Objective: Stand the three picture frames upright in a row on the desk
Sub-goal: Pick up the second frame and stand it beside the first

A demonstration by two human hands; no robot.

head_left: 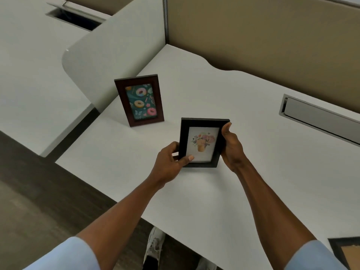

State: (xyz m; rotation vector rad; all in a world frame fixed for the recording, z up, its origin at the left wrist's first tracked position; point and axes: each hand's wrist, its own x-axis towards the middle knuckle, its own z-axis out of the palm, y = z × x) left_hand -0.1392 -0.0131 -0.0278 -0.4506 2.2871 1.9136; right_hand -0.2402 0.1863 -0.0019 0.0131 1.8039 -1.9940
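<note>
A dark red-brown frame with a doughnut picture point(139, 100) stands upright on the white desk point(243, 117), towards its left end. To its right I hold a black frame with a flower picture point(202, 142) in both hands, picture facing me, its lower edge close to the desk top. My left hand point(171, 162) grips its lower left corner, thumb on the glass. My right hand point(231, 145) clasps its right edge. A third dark frame point(345, 252) lies flat at the bottom right corner, partly cut off by the view's edge.
A grey cable tray slot point(319, 117) is set into the desk at the right. Tan partition walls point(253, 32) close off the back. A white rounded divider panel point(109, 61) rises at the desk's left end. A neighbouring desk point(35, 65) lies beyond it. My shoe point(155, 242) shows below the desk edge.
</note>
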